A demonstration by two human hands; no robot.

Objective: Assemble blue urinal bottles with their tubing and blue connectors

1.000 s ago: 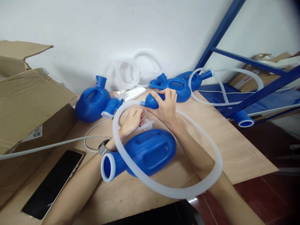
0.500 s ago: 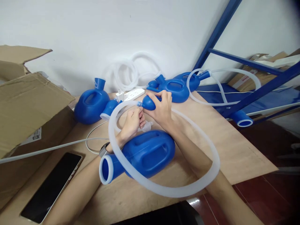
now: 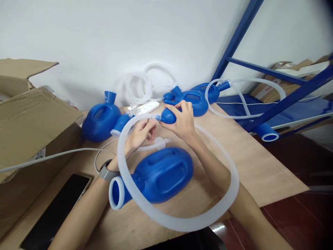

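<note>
My right hand (image 3: 182, 119) is wrapped round a small blue bulb-shaped fitting (image 3: 168, 117) whose narrow tip points left. My left hand (image 3: 140, 133) pinches the end of a long white ribbed hose (image 3: 179, 222) right at that tip; a small metal ring shows at the joint. The hose loops in a wide circle around both my forearms. Under my hands lies a blue plastic jug (image 3: 158, 175) on its side, white-rimmed mouth to the left. A small clear connector (image 3: 159, 142) rests just behind the jug.
A second blue jug (image 3: 100, 118) and a third blue jug (image 3: 192, 97) with hoses lie by the wall, beside a white power strip (image 3: 147, 107). An open cardboard box (image 3: 28, 118) stands at left, a black phone (image 3: 54, 208) lies in front of it. A blue metal rack (image 3: 275, 66) stands at right.
The view has shifted a little. My left hand's fingers have worked up to the fitting's tip, and the clear connector now shows more plainly behind the jug.
</note>
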